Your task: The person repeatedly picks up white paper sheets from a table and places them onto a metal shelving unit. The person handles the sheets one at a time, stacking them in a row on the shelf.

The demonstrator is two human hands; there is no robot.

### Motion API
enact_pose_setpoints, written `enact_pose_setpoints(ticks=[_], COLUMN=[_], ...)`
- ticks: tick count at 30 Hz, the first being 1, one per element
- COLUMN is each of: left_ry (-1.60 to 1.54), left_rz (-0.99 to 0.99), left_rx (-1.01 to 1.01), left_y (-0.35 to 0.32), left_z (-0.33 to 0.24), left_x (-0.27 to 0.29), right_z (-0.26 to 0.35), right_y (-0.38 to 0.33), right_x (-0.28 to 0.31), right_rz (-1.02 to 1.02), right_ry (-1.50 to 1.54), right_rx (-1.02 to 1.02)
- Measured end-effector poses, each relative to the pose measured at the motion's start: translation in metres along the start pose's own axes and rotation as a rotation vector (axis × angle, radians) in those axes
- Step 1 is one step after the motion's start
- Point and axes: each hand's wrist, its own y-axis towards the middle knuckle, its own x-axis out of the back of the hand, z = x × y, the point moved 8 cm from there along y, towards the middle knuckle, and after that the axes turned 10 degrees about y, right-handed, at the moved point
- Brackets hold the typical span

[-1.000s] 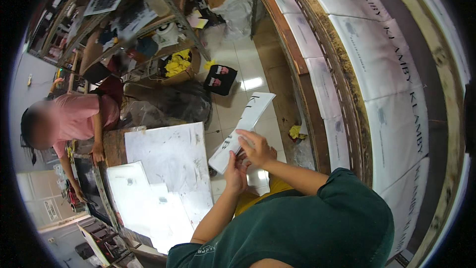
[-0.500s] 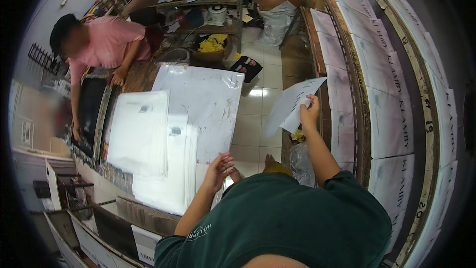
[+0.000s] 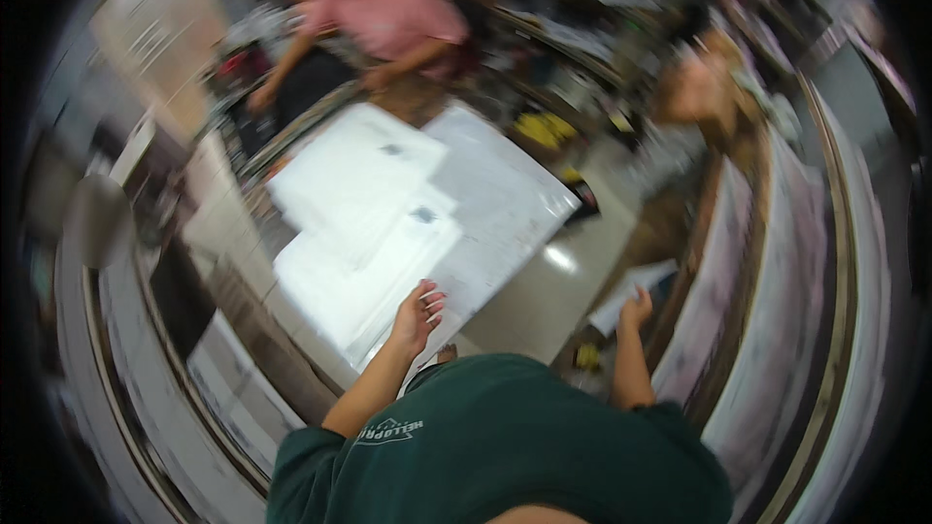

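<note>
Hands at the sheets, one on the desk stack, one on a loose sheet

The left hand (image 3: 417, 315) rests with loose, spread fingers on the white stack (image 3: 374, 262) on the desk (image 3: 515, 204), gripping nothing. At three o'clock from it, the right hand (image 3: 636, 311) pinches a sheet (image 3: 626, 293) above the floor (image 3: 553, 291). At twelve o'clock, a person in pink (image 3: 388, 15) leans over the desk.
</note>
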Motion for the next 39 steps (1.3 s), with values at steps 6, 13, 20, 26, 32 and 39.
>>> enact_pose_setpoints(ticks=[6,13,20,26,32,39], left_ry=[-0.097,-0.212,-0.289,-0.293,-0.19,-0.131], left_rz=[-0.135,-0.247,-0.306,-0.315,-0.212,-0.14], left_rx=[-0.132,-0.15,-0.185,-0.153,-0.117,-0.128], left_y=[-0.028,-0.049,-0.057,-0.055,-0.042,-0.027], left_z=[-0.008,0.014,0.021,0.016,0.004,-0.012], left_x=[0.032,0.059,0.078,0.073,0.056,0.037], right_z=[-0.032,-0.027,-0.007,-0.012,-0.011,-0.04], right_y=[0.004,0.009,0.005,0.008,-0.007,-0.011], right_x=[-0.031,-0.089,-0.115,-0.099,-0.057,-0.01], right_rz=[0.036,0.169,0.285,0.297,0.245,0.093], right_ry=[0.17,0.124,0.047,0.089,0.154,0.163], right_rx=[-0.274,-0.337,-0.216,-0.218,-0.232,-0.281])
